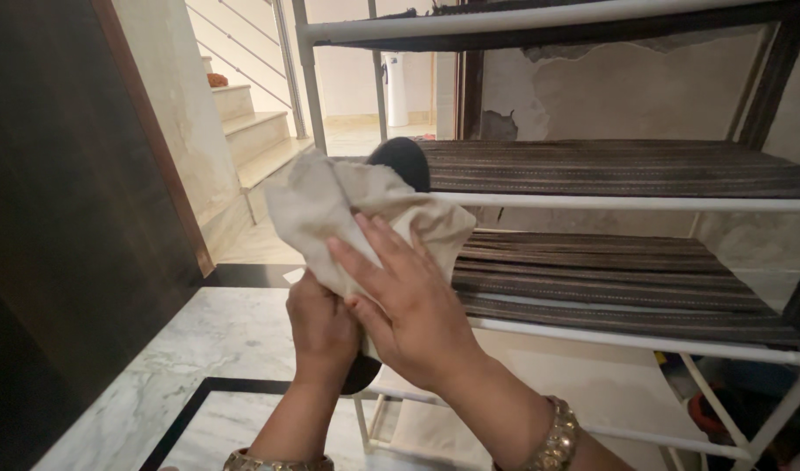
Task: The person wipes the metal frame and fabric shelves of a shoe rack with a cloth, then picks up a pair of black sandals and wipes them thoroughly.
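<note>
Shoe [402,161], dark and rounded at its upper end, stood nearly upright between my two hands, held in front of the shoe rack [627,202] at the left end of its middle shelf. Its long axis ran from bottom to top, leaning a little to the right toward the rack, so that the rounded end rose above the cloth and the lower end showed as a dark edge below my hands. My left hand [321,331] had its grip closed around the lower part of the shoe, fingers curled and bearing it from beneath, on the side away from the rack. My right hand [409,305] lay flat and spread over the beige cloth [330,205], pressing it against the shoe's side that faced me; that grip was not closed but open-palmed, fingers pointing up and to the left along the shoe's length. The cloth draped over most of the shoe's upper half, its loose corner hanging out to the left of the rack. Of the two, the right hand sat nearer the rack and higher up the shoe, the left lower. Beyond the rack's left post, pale stairs [252,131] climbed away, and marble floor [217,340] lay under my wrists.
</note>
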